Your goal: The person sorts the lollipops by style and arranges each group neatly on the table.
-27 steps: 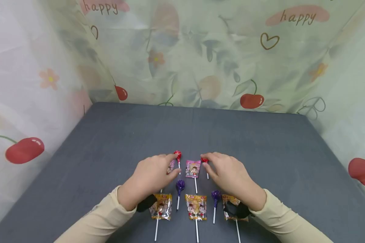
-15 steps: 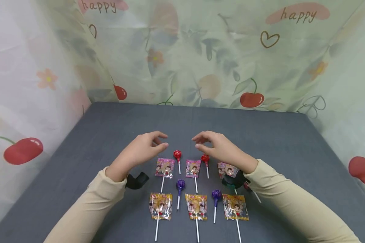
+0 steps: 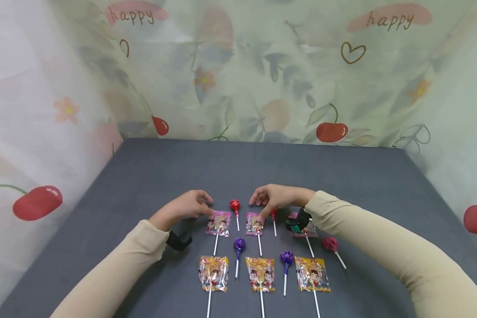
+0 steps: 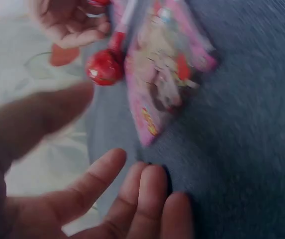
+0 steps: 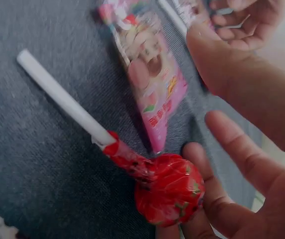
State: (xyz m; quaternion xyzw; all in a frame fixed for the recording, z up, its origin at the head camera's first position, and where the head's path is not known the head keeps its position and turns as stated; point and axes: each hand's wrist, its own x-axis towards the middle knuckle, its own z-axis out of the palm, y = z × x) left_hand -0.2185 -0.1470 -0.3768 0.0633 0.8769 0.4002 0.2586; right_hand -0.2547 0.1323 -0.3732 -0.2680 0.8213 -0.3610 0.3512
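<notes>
Both hands have dropped back to the upper row: the left hand, fingers loose and holding nothing, hovers at 9 o'clock of the pink-wrapped flat lollipop. The right hand, also released, touches the red ball lollipop on the grey surface. Light, brittle, in slippery foil, it is probably best pinched by its stiff white stick.

Two beige-sleeved arms reaching forward; left hand loosely curled, empty; right hand angled inward, fingers relaxed.
</notes>
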